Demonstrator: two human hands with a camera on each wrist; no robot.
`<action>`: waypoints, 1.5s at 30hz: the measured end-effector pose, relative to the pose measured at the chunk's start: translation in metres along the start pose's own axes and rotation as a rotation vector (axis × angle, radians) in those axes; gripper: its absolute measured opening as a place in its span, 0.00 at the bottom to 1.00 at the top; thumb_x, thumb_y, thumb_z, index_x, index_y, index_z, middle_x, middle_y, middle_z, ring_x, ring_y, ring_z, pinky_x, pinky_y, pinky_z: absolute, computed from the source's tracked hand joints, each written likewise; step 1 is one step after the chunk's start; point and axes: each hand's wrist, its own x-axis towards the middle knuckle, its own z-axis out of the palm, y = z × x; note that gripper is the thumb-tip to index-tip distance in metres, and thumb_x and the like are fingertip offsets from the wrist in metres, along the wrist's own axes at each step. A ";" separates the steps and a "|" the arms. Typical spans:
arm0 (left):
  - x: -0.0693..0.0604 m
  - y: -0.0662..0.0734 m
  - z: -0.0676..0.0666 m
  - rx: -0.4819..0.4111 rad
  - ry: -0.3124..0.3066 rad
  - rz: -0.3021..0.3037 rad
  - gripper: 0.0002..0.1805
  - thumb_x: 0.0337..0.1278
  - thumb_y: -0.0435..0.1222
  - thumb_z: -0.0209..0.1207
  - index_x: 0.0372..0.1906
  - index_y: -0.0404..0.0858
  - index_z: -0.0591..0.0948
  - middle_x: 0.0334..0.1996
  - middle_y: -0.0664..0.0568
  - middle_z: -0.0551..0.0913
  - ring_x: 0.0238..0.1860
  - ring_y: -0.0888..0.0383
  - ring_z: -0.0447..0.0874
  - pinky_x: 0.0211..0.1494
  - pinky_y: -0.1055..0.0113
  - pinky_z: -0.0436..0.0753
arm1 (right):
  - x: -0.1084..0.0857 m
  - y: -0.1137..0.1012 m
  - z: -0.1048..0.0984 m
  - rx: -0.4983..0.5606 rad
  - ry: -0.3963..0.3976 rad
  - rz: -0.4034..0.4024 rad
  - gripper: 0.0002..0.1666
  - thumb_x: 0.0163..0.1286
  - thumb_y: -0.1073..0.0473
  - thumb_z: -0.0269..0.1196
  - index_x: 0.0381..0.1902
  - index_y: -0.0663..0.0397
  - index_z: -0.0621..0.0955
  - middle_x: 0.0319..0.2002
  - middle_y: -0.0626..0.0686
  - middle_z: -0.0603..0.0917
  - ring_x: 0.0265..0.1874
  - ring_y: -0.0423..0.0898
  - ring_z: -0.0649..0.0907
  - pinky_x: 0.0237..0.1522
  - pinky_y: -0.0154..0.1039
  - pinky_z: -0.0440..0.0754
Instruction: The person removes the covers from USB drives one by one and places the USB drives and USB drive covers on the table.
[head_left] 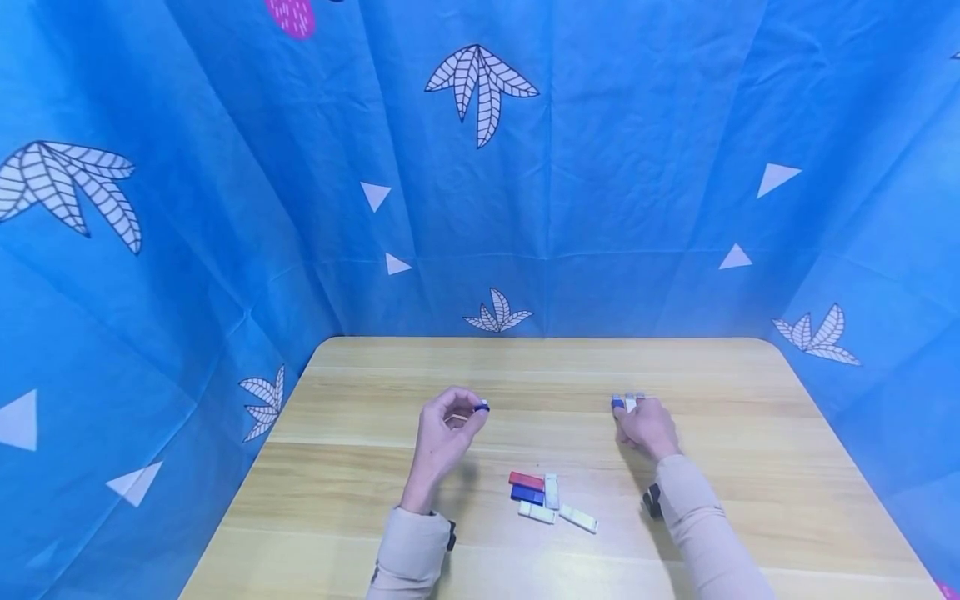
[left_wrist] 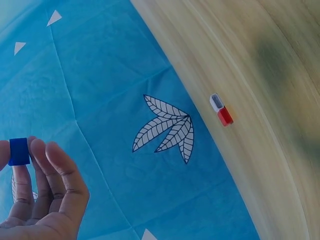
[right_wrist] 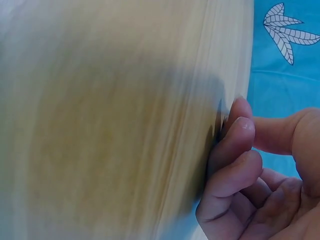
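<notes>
My left hand is raised over the left middle of the table, pinching a blue USB flash drive between thumb and fingers. Farther right, my right hand is down at the table with its fingers curled at a short row of USB drives. In that row a blue drive and a white drive lie side by side. The metal tip of a third drive shows past the fingers, which cover its body. The right wrist view shows thumb and fingertips together, with the drive hidden behind them.
Between the forearms lies a loose group: a red drive, a blue drive and several white drives. A red drive with a metal end lies alone in the left wrist view. Blue patterned curtain surrounds the wooden table.
</notes>
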 end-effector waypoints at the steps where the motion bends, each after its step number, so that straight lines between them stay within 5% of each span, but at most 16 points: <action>1: 0.000 -0.001 0.000 0.006 0.002 0.001 0.05 0.58 0.30 0.68 0.38 0.40 0.85 0.38 0.45 0.87 0.38 0.58 0.83 0.41 0.70 0.83 | 0.000 0.000 0.000 0.002 -0.001 0.001 0.21 0.76 0.47 0.57 0.36 0.59 0.83 0.19 0.50 0.85 0.17 0.42 0.78 0.27 0.39 0.74; 12: 0.013 -0.010 0.002 0.164 -0.032 -0.025 0.04 0.55 0.36 0.71 0.32 0.41 0.86 0.35 0.48 0.90 0.31 0.57 0.84 0.38 0.68 0.84 | 0.003 0.002 -0.003 0.032 -0.013 0.041 0.20 0.77 0.48 0.56 0.39 0.60 0.83 0.21 0.50 0.86 0.15 0.41 0.78 0.20 0.33 0.71; 20: 0.038 -0.022 -0.002 0.288 -0.090 -0.032 0.04 0.54 0.36 0.70 0.30 0.41 0.86 0.33 0.49 0.89 0.31 0.58 0.83 0.35 0.66 0.84 | 0.000 0.006 -0.003 0.097 -0.021 0.032 0.24 0.77 0.45 0.56 0.42 0.64 0.80 0.23 0.52 0.85 0.15 0.40 0.76 0.17 0.31 0.69; 26: 0.058 -0.034 0.003 0.378 -0.144 -0.039 0.05 0.54 0.37 0.72 0.31 0.43 0.86 0.34 0.51 0.89 0.35 0.57 0.84 0.35 0.66 0.84 | -0.005 0.010 -0.006 0.088 -0.014 0.033 0.28 0.76 0.41 0.56 0.31 0.61 0.83 0.21 0.52 0.85 0.13 0.38 0.72 0.16 0.31 0.67; 32: 0.078 -0.048 0.014 0.498 -0.217 -0.016 0.08 0.52 0.35 0.73 0.36 0.43 0.86 0.40 0.51 0.88 0.44 0.55 0.83 0.46 0.62 0.83 | -0.013 0.005 -0.011 0.094 -0.020 0.015 0.32 0.76 0.38 0.55 0.27 0.60 0.83 0.19 0.51 0.84 0.13 0.40 0.72 0.16 0.33 0.68; 37: 0.091 -0.061 0.023 0.545 -0.312 0.006 0.12 0.49 0.28 0.73 0.40 0.40 0.85 0.42 0.50 0.88 0.48 0.51 0.81 0.56 0.55 0.81 | -0.024 -0.003 -0.014 0.148 -0.040 0.007 0.29 0.76 0.40 0.57 0.30 0.62 0.82 0.22 0.53 0.84 0.15 0.40 0.73 0.16 0.32 0.71; 45: 0.104 -0.081 0.030 0.623 -0.405 -0.041 0.13 0.47 0.29 0.74 0.38 0.41 0.84 0.42 0.51 0.86 0.48 0.52 0.80 0.59 0.55 0.81 | -0.042 -0.016 -0.019 0.132 -0.058 -0.045 0.31 0.77 0.40 0.56 0.42 0.66 0.83 0.35 0.60 0.87 0.23 0.44 0.79 0.23 0.37 0.79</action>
